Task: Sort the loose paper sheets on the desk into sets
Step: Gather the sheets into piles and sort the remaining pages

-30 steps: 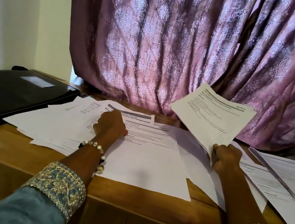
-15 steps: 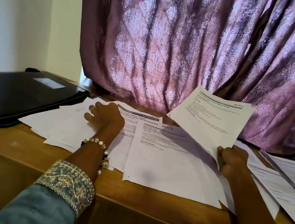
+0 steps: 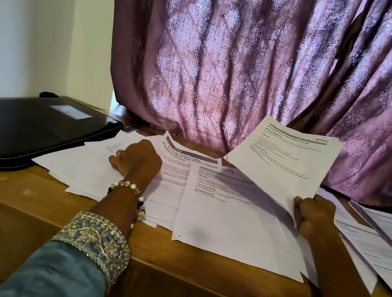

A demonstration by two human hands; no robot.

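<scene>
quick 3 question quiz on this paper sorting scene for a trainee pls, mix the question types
1. True or false: the right hand grips a printed sheet raised off the wooden desk.
2. Which lies at the desk's left end? A) black folder case B) stapler C) mug
3. Fill in: the left hand rests on the loose sheets beside the page titled "Dining Table Cloth ___ and Arrangement".

Key: 1 true; 2 A; 3 Replacement
</scene>
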